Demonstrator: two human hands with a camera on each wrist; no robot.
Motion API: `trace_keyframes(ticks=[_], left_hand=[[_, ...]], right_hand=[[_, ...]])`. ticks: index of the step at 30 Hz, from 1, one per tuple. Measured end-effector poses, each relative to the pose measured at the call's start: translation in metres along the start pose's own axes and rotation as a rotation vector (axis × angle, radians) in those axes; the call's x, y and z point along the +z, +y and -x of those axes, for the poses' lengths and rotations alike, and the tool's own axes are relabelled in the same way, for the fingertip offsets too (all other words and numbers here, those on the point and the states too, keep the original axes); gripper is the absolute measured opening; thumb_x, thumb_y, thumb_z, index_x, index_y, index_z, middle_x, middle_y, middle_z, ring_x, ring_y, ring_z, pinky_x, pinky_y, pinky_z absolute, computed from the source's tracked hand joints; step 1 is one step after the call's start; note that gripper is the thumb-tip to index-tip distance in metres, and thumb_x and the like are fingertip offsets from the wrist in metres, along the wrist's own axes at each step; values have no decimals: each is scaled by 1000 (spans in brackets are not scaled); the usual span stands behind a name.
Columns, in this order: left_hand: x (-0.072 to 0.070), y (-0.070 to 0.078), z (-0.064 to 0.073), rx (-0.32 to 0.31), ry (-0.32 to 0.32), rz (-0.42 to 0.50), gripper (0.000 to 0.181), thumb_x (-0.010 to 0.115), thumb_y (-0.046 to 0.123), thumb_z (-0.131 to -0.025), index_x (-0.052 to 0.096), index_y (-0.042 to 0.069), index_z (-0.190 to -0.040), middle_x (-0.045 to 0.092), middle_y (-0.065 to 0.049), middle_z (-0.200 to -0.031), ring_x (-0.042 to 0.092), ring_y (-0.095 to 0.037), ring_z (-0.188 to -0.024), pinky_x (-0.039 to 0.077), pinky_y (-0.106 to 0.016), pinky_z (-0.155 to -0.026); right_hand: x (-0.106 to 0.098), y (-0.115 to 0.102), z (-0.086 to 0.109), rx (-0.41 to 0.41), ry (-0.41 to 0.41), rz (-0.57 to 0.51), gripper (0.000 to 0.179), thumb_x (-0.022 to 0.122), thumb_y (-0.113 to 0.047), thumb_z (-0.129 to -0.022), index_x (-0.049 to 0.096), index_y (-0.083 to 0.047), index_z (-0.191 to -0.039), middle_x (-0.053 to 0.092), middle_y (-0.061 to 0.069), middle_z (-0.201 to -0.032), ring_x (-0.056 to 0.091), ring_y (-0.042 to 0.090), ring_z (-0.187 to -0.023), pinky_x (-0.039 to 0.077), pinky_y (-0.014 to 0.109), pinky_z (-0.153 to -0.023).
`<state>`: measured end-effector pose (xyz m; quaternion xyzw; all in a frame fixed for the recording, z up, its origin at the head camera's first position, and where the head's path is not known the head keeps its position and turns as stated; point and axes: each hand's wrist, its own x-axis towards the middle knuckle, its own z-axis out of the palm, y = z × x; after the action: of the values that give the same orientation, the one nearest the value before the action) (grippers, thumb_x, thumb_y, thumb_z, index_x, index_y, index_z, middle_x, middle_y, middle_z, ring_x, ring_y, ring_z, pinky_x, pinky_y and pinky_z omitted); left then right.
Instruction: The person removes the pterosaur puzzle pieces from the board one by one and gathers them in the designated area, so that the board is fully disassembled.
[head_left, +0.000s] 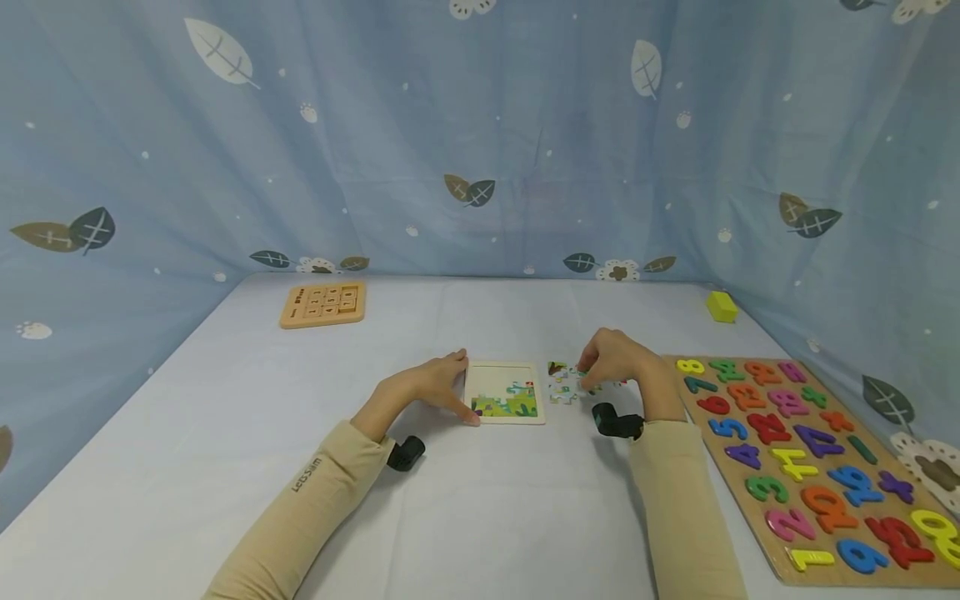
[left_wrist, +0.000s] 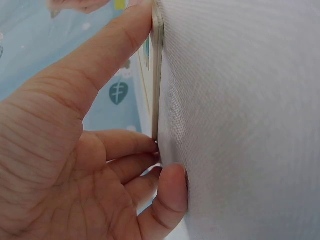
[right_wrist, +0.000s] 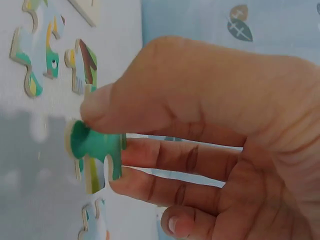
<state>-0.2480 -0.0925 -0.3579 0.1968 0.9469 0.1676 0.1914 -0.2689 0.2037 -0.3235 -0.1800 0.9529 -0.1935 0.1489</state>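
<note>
My left hand (head_left: 437, 385) holds the left side of a square jigsaw tray (head_left: 502, 420), the thumb at its near corner and fingertips at its far corner. A green and yellow picture section (head_left: 510, 406) fills the lower part of the tray; its upper part is pale and bare. To the right, my right hand (head_left: 618, 358) pinches a green jigsaw piece (right_wrist: 102, 145) between thumb and fingers. Loose jigsaw pieces (head_left: 562, 385) lie between the tray and that hand. The right wrist view shows one with an eye (right_wrist: 47, 57) and one with a brown part (right_wrist: 86, 62).
A large wooden number board (head_left: 720, 454) with coloured digits and signs lies on the right. At the back left is a wooden sliding number puzzle (head_left: 322, 320). A yellow block (head_left: 722, 307) sits at the back right, and a blue leaf-patterned curtain (head_left: 480, 125) surrounds the table.
</note>
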Motion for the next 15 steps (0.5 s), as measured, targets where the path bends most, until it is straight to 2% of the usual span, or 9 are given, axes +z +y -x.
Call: trace_keyframes(ticks=[4, 12, 15], left_hand=[[0, -1, 0, 4, 1, 1, 105, 80, 44, -76, 21, 1, -152, 11, -15, -162, 15, -32, -149, 20, -49, -119], [-1, -1, 1, 4, 1, 13, 106, 80, 44, -75, 21, 1, -152, 11, -14, -162, 14, -31, -149, 20, -49, -119], [-1, -1, 1, 2, 2, 15, 106, 80, 44, -75, 21, 1, -152, 11, -14, -162, 14, -31, -149, 20, -49, -119]], right_hand=[[0, 3, 1, 23, -16, -19, 27, 73, -11, -74, 74, 0, -98, 71, 10, -91, 47, 13, -57, 40, 24, -49], [3, 4, -2, 46, -37, -14, 28, 75, -12, -71, 74, 0, -97, 71, 15, -102, 60, 21, -83, 53, 34, -70], [4, 5, -3, 47, -33, -6, 26, 74, -10, -71, 75, -1, -95, 71, 14, -101, 61, 21, -84, 53, 35, -71]])
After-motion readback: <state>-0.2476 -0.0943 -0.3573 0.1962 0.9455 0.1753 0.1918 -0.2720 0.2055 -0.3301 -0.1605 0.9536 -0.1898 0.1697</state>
